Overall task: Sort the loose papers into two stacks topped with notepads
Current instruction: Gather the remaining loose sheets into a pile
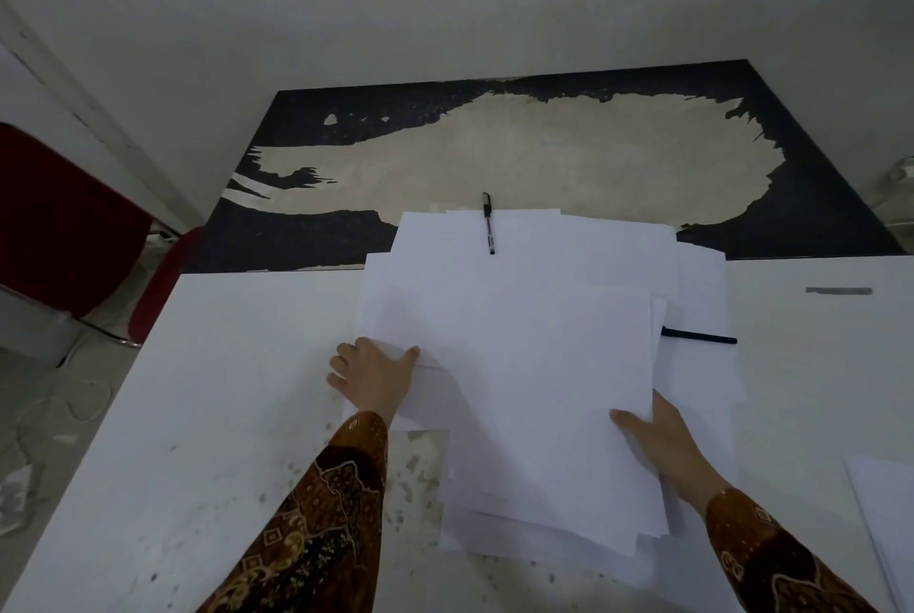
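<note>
A loose, uneven pile of white papers [534, 345] covers the middle of the white table [222, 390]. My left hand [371, 377] lies flat at the pile's left edge, fingers spread, thumb resting on a sheet. My right hand [660, 444] grips the right edge of the top sheets near the front, thumb on top, fingers hidden underneath. A black pen [488, 222] lies on the far end of the pile. Another dark pen [700, 336] pokes out from under the papers on the right. No notepad is recognisable.
A second table [816, 177] with a worn black top stands behind, against the wall. More white sheets [885, 523] lie at the right edge. A red chair [64, 217] stands to the left, with cables [74, 405] on the floor.
</note>
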